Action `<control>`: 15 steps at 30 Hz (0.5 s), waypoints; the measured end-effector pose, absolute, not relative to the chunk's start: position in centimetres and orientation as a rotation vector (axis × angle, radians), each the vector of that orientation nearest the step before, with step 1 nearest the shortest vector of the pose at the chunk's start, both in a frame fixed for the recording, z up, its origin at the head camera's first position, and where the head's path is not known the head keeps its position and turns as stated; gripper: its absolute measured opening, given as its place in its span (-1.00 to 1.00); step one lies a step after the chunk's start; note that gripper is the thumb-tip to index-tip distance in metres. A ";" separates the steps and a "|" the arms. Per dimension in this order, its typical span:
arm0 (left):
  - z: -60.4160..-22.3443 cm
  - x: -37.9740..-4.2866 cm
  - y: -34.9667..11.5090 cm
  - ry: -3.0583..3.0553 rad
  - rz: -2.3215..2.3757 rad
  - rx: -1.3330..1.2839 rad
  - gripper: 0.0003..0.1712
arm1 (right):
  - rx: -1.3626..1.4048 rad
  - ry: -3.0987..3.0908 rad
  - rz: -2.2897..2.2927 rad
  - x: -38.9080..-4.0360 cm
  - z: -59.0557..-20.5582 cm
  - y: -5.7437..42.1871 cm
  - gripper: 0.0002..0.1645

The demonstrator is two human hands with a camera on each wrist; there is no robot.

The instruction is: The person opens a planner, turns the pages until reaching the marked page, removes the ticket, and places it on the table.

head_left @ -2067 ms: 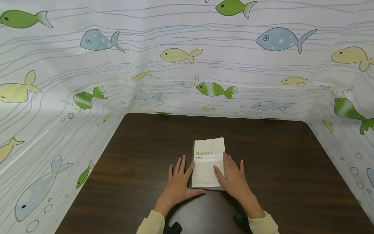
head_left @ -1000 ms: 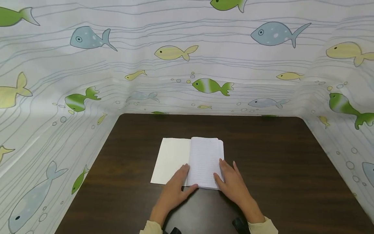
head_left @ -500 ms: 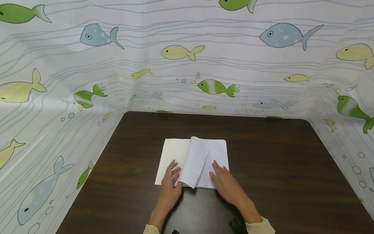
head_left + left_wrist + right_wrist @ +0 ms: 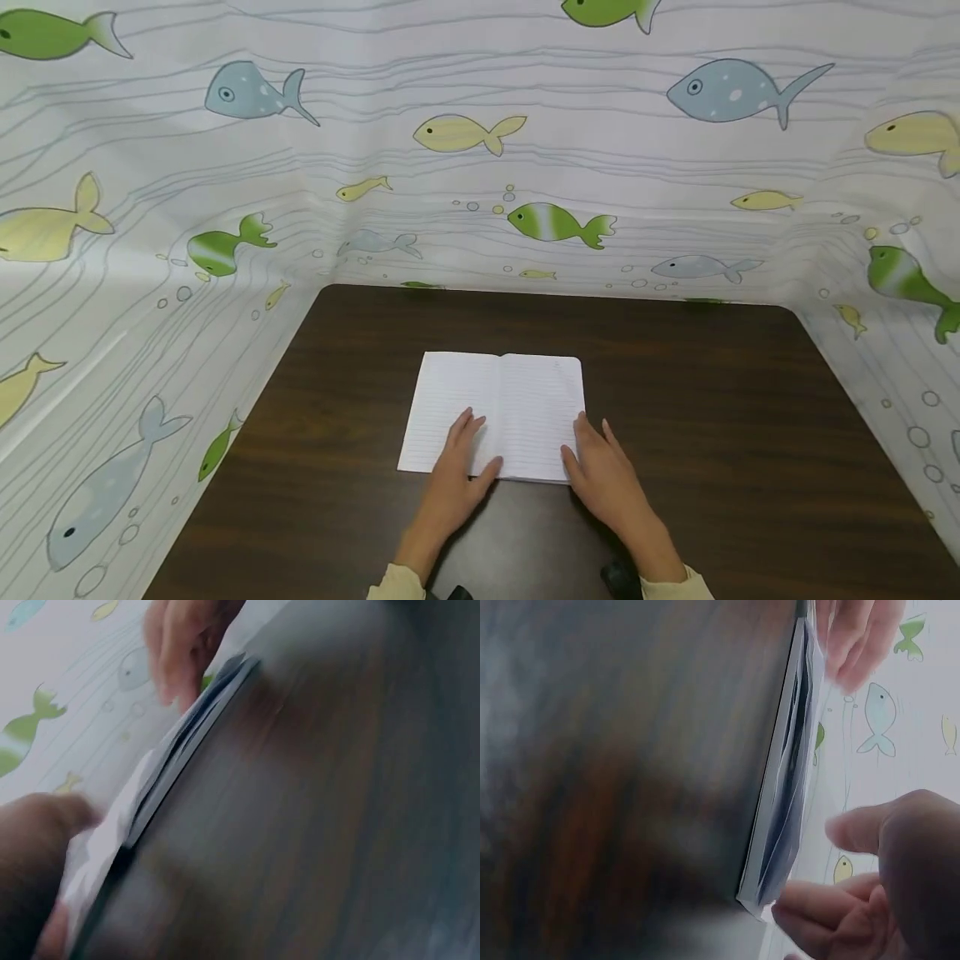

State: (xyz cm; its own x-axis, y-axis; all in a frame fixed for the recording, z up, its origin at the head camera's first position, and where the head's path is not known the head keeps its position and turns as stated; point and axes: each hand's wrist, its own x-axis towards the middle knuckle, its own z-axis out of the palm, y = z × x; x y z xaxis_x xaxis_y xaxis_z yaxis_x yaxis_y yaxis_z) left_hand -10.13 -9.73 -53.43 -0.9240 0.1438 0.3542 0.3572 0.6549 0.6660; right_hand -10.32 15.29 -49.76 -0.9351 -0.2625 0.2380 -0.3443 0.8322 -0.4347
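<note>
An open notebook [image 4: 536, 417] with white lined pages lies on the dark wooden table, both pages spread. My left hand [image 4: 454, 479] rests on the lower left page, fingers extended and thumb near the spine at the bottom edge. At the lower right edge is my right hand [image 4: 609, 487], its thumb over the page's border and its fingers along the side. In the left wrist view, the notebook's edge [image 4: 187, 742] shows loose leaves slightly apart. The right wrist view has the right fingers [image 4: 817, 907] at the notebook's corner, loosely bent; the thumb stands apart from the paper.
The dark brown tabletop [image 4: 712, 433] extends around the notebook. A white sheet printed with fish [image 4: 465, 67] rises along the back and both sides of the table. Dark wrist straps [image 4: 618, 577] sit by the cuffs.
The notebook has gone from its "Gambit" title page to a spread of two lined pages. A lifted leaf has turned over to the left, and the right hand has moved back to the right edge.
</note>
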 end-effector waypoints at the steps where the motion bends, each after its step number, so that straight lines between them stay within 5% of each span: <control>1: -53.5 -10.1 -9.5 -2.641 -1.171 -0.420 -0.20 | 0.497 -2.840 0.718 -10.4 -49.8 15.2 -0.39; 7: -53.5 -10.2 -9.6 -2.639 -1.229 -0.450 0.15 | 0.572 -2.838 0.719 -10.8 -50.1 14.5 -0.46; 15: -53.8 -10.1 -9.9 -2.605 -1.213 -0.486 -0.02 | 0.539 -2.958 0.925 -10.6 -50.2 13.6 -0.30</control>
